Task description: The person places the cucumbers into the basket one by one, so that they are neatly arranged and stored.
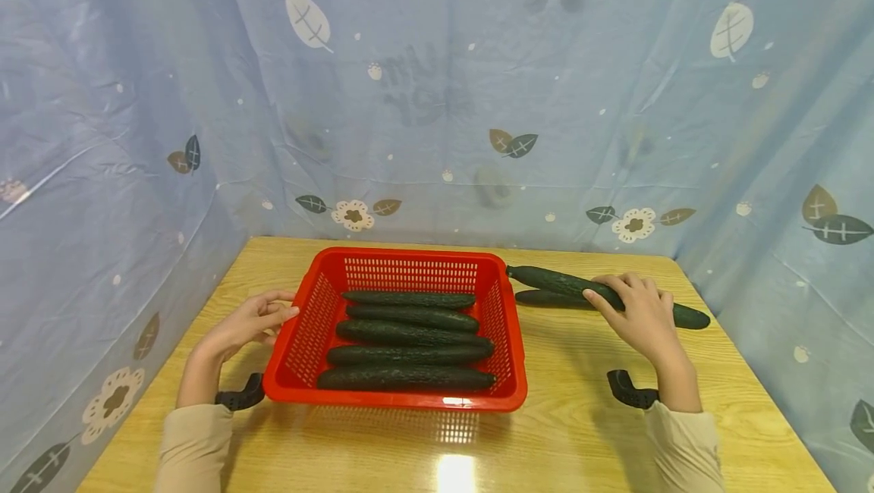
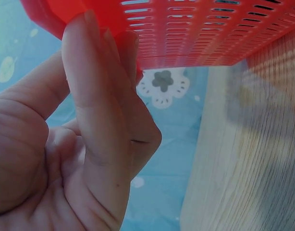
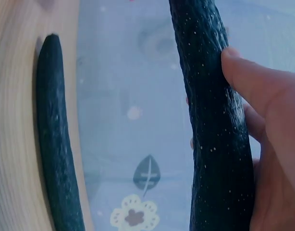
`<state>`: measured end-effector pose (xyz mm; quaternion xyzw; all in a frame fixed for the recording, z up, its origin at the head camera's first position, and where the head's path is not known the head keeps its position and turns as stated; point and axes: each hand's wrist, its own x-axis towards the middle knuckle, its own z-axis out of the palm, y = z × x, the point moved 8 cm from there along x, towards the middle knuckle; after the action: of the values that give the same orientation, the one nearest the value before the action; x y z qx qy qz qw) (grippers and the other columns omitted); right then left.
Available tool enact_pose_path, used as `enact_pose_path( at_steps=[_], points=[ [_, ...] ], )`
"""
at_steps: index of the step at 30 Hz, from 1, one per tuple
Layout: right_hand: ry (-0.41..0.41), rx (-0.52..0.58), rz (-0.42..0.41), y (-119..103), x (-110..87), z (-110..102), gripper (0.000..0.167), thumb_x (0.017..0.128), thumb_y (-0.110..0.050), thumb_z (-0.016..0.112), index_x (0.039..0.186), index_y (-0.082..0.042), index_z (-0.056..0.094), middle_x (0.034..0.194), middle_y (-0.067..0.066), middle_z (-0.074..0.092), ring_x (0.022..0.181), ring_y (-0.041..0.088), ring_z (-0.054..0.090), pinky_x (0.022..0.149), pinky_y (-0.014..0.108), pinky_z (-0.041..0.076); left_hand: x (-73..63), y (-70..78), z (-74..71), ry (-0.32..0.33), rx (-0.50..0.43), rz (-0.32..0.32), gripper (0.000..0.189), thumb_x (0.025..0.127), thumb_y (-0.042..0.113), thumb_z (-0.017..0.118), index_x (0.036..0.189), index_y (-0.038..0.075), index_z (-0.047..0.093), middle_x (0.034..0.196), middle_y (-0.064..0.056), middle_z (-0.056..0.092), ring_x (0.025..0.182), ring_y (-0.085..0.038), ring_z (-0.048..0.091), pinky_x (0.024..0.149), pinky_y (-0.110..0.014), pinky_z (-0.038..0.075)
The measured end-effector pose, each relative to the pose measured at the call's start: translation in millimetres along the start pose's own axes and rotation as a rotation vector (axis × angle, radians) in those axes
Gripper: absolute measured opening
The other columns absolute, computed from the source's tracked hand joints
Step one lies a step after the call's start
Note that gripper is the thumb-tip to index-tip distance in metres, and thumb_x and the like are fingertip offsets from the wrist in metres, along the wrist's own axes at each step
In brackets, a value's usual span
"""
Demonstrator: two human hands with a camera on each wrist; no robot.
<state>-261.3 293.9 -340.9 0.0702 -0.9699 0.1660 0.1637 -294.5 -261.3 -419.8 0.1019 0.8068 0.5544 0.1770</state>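
Note:
A dark green cucumber is in my right hand, pinched between thumb and fingers above the table; the right wrist view shows its bumpy skin. Below and beside it, a second cucumber lies on the table, partly hidden by the hand. A dark green end shows right of the hand; I cannot tell which cucumber it belongs to. My left hand holds the left rim of a red plastic basket with bent fingers, the thumb tip hidden in the left wrist view. Several cucumbers lie side by side inside the basket.
The basket stands on a light wooden table. A blue patterned curtain hangs behind the table and along both sides. Black mounts sit at both wrists.

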Motion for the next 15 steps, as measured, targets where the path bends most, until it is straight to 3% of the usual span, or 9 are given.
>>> enact_pose_path(
  at_steps=[5, 15],
  points=[
    [0.002, 0.028, 0.0, -14.1, 2.4, 3.4, 0.047, 0.091, -0.045, 0.054, 0.123, -0.011, 0.057, 0.108, 0.016, 0.052, 0.091, 0.035, 0.041, 0.082, 0.061, 0.024, -0.2, -1.6, -0.3, -0.006, -0.008, 0.002, 0.052, 0.096, 0.024, 0.052, 0.133, -0.006, 0.033, 0.102, -0.011, 0.064, 0.084, -0.023, 0.066, 0.069, -0.042, 0.054],
    [-0.07, 0.032, 0.022, -42.8, 15.6, 14.9, 0.052, 0.091, -0.053, 0.047, 0.123, -0.013, 0.057, 0.113, 0.017, 0.053, 0.097, 0.038, 0.043, 0.081, 0.058, 0.026, 0.6, -1.4, 0.7, -0.012, -0.007, 0.0, 0.054, 0.096, 0.024, 0.052, 0.135, -0.007, 0.031, 0.101, -0.011, 0.065, 0.083, -0.024, 0.066, 0.069, -0.042, 0.054]
  ],
)
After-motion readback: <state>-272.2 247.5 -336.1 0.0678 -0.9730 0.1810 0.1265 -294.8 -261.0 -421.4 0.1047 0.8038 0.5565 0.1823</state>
